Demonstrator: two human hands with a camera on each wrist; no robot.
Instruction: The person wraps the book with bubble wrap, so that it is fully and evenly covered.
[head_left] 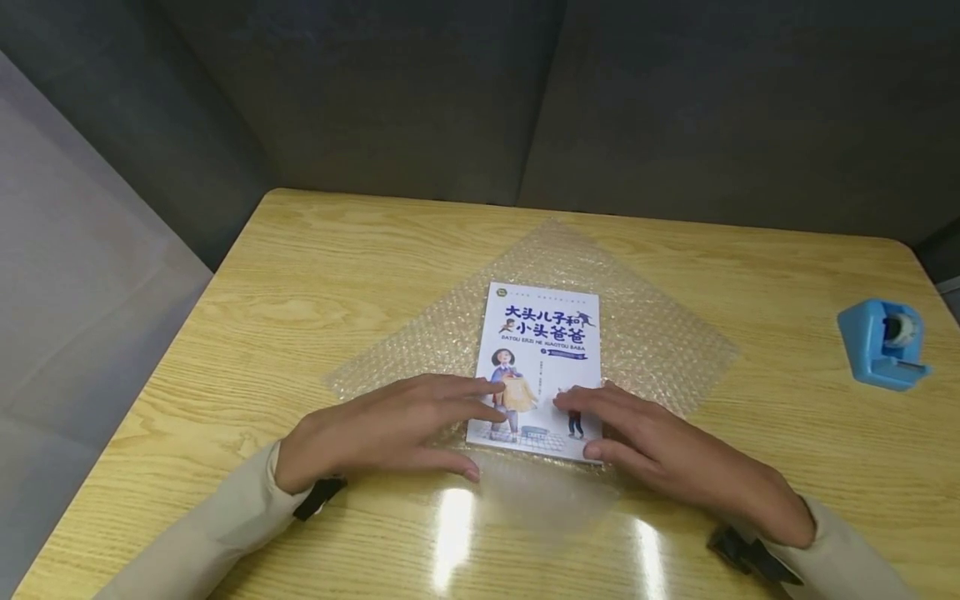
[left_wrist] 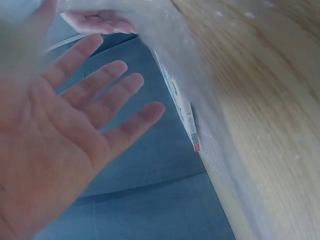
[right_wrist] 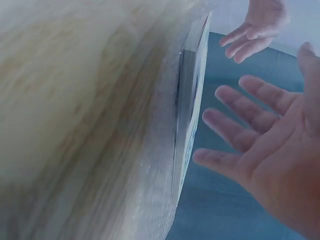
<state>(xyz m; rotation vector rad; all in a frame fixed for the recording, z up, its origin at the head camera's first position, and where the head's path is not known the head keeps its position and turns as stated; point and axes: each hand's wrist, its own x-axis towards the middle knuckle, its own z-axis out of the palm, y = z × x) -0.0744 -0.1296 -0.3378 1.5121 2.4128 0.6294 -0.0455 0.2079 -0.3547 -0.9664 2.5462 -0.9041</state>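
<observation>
A white picture-covered book (head_left: 551, 367) with blue Chinese lettering lies face up on a sheet of bubble wrap (head_left: 645, 333). The wrap is turned like a diamond, with its near corner toward the person. My left hand (head_left: 397, 421) hovers over the book's lower left side, its fingers spread and holding nothing. Over the lower right side is my right hand (head_left: 652, 442), fingers apart and nothing gripped. Both wrist views show a gap between the fingers and the book, whose spine (left_wrist: 189, 120) and page edges (right_wrist: 186, 85) appear there.
At the right of the wooden table (head_left: 247, 292) stands a blue tape dispenser (head_left: 885, 346) with a roll of tape in it. Dark panels (head_left: 390, 100) rise behind the table's far edge. Dark straps (head_left: 321, 497) sit at both wrists.
</observation>
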